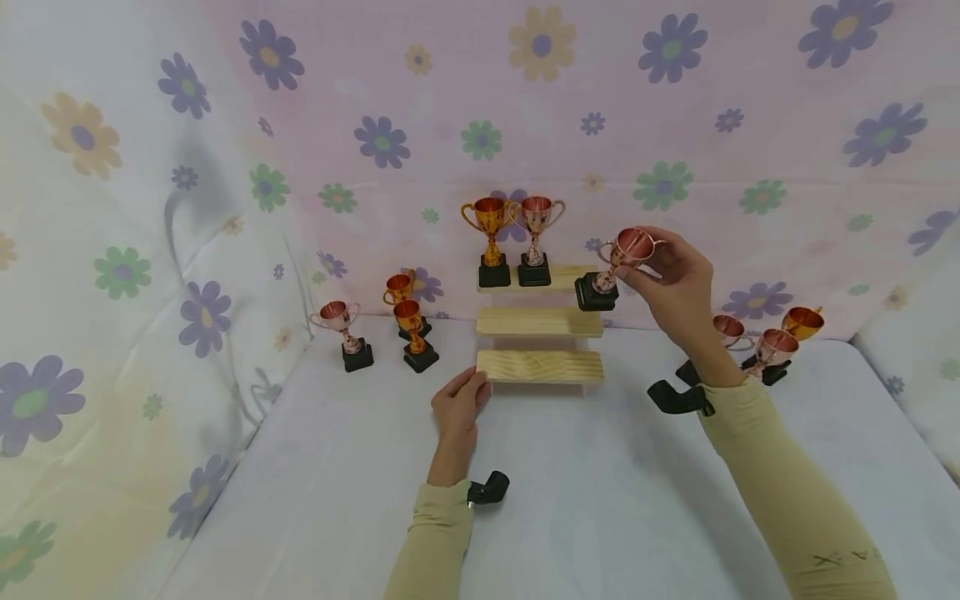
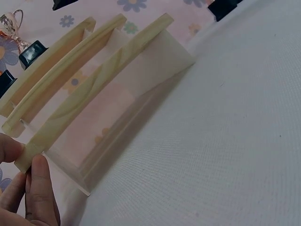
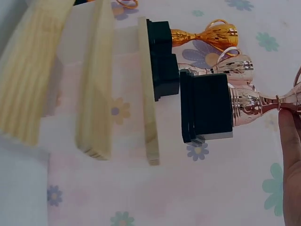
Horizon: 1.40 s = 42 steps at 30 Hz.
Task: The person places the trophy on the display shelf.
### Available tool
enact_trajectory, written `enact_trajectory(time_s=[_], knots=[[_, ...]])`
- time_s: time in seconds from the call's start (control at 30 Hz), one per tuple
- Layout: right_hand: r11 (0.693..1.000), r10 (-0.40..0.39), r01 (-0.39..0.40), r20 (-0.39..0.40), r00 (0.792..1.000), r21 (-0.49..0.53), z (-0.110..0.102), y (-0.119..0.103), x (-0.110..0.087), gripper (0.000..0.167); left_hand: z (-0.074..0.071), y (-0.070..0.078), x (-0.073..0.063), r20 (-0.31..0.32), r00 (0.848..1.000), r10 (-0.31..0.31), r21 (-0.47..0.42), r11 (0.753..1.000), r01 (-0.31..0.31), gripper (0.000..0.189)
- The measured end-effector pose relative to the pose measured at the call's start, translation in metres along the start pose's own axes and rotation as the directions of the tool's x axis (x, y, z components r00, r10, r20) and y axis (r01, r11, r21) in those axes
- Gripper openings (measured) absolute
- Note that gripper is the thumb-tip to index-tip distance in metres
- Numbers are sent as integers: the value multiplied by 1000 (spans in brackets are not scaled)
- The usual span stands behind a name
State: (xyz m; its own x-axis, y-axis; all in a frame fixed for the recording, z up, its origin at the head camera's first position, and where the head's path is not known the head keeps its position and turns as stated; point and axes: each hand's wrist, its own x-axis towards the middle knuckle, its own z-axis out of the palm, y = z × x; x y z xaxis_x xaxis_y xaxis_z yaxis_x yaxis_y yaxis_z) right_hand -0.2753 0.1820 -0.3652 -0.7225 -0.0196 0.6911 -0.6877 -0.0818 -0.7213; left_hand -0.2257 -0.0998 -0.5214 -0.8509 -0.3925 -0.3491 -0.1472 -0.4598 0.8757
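Observation:
My right hand [image 1: 678, 287] holds a rose-gold trophy cup [image 1: 633, 244] by its stem, its black base [image 3: 207, 106] tilted and just off the right end of the top shelf. My left hand [image 1: 456, 412] pinches the left end of the lowest board [image 1: 540, 365] of a three-step wooden rack, thumb above and fingers beneath in the left wrist view. On the top board [image 1: 573, 277] stand a gold trophy [image 1: 491, 229] at the left end and a rose-gold trophy [image 1: 536, 225] right beside it. The middle board [image 1: 540, 322] holds nothing.
To the left on the white table [image 1: 322, 483] stand a rose-gold trophy [image 1: 351, 333] and two gold trophies [image 1: 409, 321]. Behind my right wrist are two rose-gold trophies [image 1: 775, 348] and a gold one [image 1: 802, 322], partly hidden. A flowered cloth [image 1: 450, 83] hangs behind the rack.

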Motion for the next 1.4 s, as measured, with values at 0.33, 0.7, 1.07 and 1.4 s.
enact_trajectory(time_s=[0.33,0.7,1.07,1.4], knots=[[998,56,-57,-34,998,-39,13,15,42,45,0,3,-1,6,1000,12,8,1000,-12,28],[982,189,-189,12,982,11,18,36,56,41,2,4,-4,8,1000,-9,11,1000,9,29],[971,237,-237,-13,971,-3,18,47,60,40,1,2,-5,6,1000,-22,8,1000,22,29],[972,234,-234,-5,972,-9,27,55,62,36,-1,0,0,2,1000,-11,24,1000,11,28]])
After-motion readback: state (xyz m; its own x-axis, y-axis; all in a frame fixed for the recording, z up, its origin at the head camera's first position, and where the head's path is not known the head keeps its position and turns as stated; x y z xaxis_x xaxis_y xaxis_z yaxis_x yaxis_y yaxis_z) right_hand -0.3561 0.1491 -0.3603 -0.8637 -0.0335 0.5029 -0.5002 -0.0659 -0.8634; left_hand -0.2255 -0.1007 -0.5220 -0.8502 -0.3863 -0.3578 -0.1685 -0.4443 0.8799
